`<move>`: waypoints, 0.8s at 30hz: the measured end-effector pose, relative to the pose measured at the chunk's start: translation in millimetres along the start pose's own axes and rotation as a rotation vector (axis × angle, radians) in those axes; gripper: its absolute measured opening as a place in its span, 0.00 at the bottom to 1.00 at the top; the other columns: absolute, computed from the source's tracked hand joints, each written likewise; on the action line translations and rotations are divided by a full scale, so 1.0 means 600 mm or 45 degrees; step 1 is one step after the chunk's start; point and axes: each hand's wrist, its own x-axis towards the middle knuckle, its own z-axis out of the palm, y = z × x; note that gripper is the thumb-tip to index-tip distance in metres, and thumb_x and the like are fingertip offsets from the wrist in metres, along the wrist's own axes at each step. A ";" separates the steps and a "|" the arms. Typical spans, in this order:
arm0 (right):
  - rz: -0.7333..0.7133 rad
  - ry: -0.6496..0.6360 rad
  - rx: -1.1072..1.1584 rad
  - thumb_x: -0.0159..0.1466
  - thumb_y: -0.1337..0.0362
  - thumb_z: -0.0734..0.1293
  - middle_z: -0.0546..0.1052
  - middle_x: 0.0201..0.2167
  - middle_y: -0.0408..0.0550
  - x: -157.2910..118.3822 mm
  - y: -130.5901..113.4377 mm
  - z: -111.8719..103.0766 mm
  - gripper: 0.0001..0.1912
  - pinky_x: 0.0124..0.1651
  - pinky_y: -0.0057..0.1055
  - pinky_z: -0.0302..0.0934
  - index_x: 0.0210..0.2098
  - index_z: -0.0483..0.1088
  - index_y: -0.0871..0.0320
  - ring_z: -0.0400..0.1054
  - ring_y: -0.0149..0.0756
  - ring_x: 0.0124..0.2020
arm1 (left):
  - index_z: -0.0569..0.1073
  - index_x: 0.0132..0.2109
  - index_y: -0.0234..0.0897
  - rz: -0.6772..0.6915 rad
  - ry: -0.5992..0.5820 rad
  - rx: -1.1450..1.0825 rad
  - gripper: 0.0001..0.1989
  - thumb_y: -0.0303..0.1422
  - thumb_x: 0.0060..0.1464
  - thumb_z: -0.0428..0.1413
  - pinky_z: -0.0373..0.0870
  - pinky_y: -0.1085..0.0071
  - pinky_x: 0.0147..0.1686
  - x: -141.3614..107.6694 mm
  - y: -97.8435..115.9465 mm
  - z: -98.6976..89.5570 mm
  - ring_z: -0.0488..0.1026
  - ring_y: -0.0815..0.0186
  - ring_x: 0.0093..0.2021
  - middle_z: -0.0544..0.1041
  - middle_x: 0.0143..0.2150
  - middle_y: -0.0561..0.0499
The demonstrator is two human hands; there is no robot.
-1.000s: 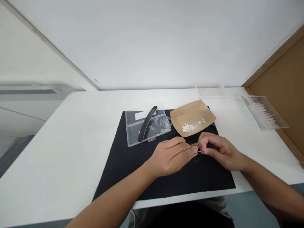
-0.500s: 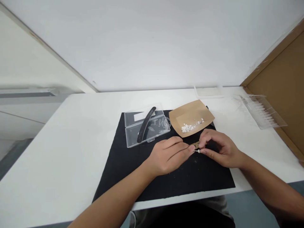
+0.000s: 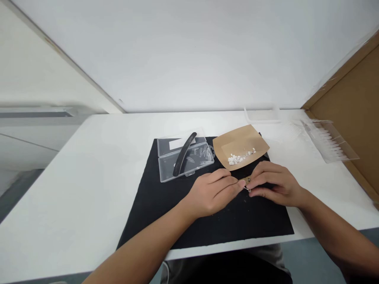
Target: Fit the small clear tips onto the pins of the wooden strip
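Observation:
My left hand (image 3: 211, 193) is closed, thumb and forefinger pinching a small tan strip (image 3: 244, 182) with a dark spot near its right end. From those fingertips a thin, pale stick-like part (image 3: 246, 188) points right, towards a tiny shiny piece (image 3: 249, 191). My right hand (image 3: 275, 183) has its fingers curled, with the thumb and fingertips gripping at that tiny piece; its kind is too small to tell. Both hands meet above the black mat (image 3: 207, 232), just in front of a brown paper tray (image 3: 222, 144) holding small white bits (image 3: 235, 159).
An open clear plastic case (image 3: 166, 179) with clear nail tips (image 3: 204, 152) lies left of the tray. Across it rests a curved black nail file (image 3: 184, 154). A clear box of pale tips (image 3: 328, 140) stands at the right, near a cardboard panel (image 3: 349, 90).
The right fingers have shifted a little on the small pieces, and the white bead-like end seen earlier now looks small and shiny. The view has moved slightly.

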 end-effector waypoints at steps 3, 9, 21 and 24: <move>-0.047 0.025 -0.057 0.67 0.70 0.76 0.81 0.38 0.46 0.002 0.000 0.002 0.09 0.42 0.31 0.71 0.46 0.80 0.55 0.76 0.33 0.39 | 0.76 0.52 0.30 -0.008 -0.012 -0.008 0.14 0.22 0.60 0.66 0.83 0.66 0.40 0.000 0.000 0.001 0.81 0.64 0.39 0.84 0.40 0.47; -0.081 0.038 -0.207 0.69 0.70 0.73 0.83 0.39 0.45 -0.004 0.001 0.005 0.07 0.42 0.34 0.69 0.45 0.79 0.53 0.77 0.34 0.39 | 0.76 0.50 0.32 -0.017 -0.012 -0.020 0.11 0.22 0.61 0.65 0.84 0.66 0.40 0.004 0.000 0.002 0.81 0.65 0.38 0.85 0.39 0.48; -0.115 0.238 -0.433 0.66 0.72 0.76 0.85 0.37 0.43 -0.010 0.001 0.012 0.10 0.41 0.37 0.64 0.44 0.78 0.52 0.79 0.35 0.35 | 0.76 0.51 0.33 -0.084 0.012 -0.067 0.11 0.23 0.62 0.64 0.84 0.64 0.39 0.010 0.004 0.002 0.81 0.64 0.37 0.85 0.38 0.48; -0.131 0.268 -0.467 0.65 0.73 0.76 0.85 0.37 0.43 -0.011 -0.002 0.015 0.11 0.41 0.37 0.64 0.44 0.77 0.53 0.79 0.35 0.35 | 0.76 0.51 0.32 -0.090 0.023 -0.053 0.11 0.23 0.62 0.65 0.84 0.64 0.39 0.010 0.005 0.002 0.81 0.64 0.37 0.85 0.38 0.47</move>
